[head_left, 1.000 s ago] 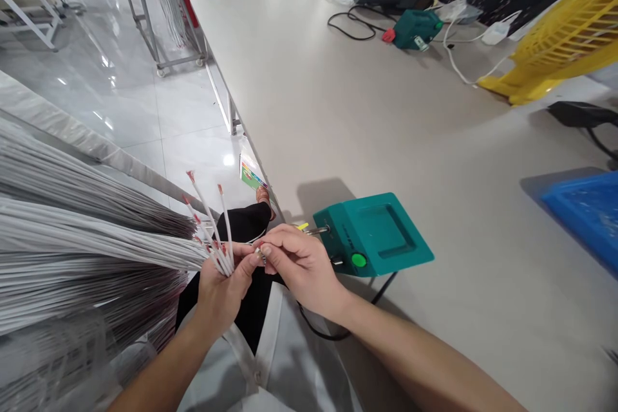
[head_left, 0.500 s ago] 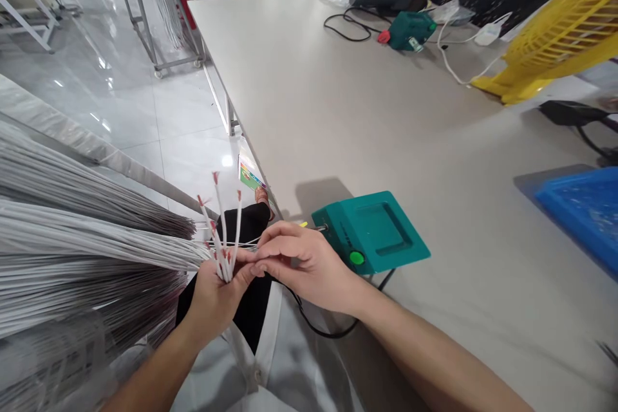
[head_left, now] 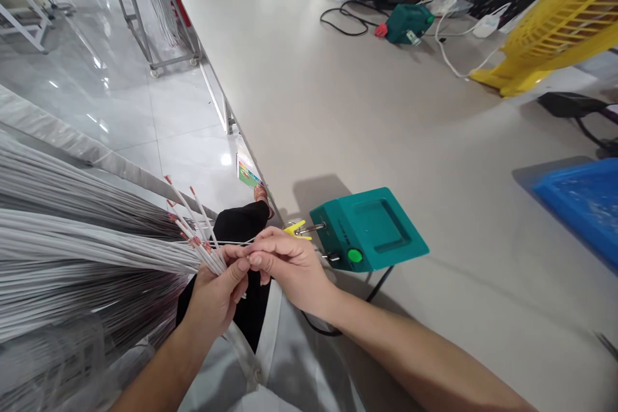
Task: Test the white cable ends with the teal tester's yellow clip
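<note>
My left hand is closed around several thin white wires with red tips, pulled from a large bundle of white wires at the left. My right hand pinches one wire end beside the left thumb, fingers pressed together. Just right of my hands a small teal box with a green button sits at the table's near edge; metal pins and a yellow clip stick out of its left side.
The beige table carries a second teal device with cables at the back, a yellow basket at the right and a blue tray near the right edge. Shiny tiled floor and metal racks lie to the left.
The fanned red-tipped wire ends have tilted left and lower. My right hand has shifted slightly left, uncovering the yellow clip by the teal box.
</note>
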`<state>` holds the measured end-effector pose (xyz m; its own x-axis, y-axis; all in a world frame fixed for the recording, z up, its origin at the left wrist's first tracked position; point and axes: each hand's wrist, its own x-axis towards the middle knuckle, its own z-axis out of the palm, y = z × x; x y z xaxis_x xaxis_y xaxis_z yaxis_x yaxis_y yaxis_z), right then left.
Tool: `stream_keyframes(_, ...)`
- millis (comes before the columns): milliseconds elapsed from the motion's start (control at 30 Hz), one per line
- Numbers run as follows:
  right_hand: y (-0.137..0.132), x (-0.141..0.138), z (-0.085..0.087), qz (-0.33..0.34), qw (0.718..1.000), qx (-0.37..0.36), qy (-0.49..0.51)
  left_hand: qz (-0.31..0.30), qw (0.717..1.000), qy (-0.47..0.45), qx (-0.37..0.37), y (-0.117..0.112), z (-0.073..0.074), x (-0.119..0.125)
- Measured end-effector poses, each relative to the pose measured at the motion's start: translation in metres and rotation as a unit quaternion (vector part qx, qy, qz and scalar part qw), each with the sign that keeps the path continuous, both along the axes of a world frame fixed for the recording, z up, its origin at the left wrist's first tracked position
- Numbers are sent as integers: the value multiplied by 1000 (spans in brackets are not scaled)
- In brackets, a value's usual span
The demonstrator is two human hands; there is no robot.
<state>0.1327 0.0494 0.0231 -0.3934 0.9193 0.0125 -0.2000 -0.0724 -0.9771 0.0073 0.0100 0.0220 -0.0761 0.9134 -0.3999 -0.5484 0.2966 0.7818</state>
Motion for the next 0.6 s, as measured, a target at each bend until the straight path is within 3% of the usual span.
stream_keyframes(67,0,2,2,-47,990,114,-72,7,1000,-2,2,0,0,3)
stream_keyframes(200,2,9,5,-71,928,310,-192,-8,998,66,4,-3,-4,2)
stream_keyframes(400,5,15,5,-17,831,430,-352,-54,973,223,1,-8,-5,0)
stream_keyframes(533,7,17,6,-1,734,531,-424,-31,969,246,-4,-11,-7,6)
stream_keyframes(600,9,18,8,6,705,559,-437,-24,969,247,-9,-12,-9,8)
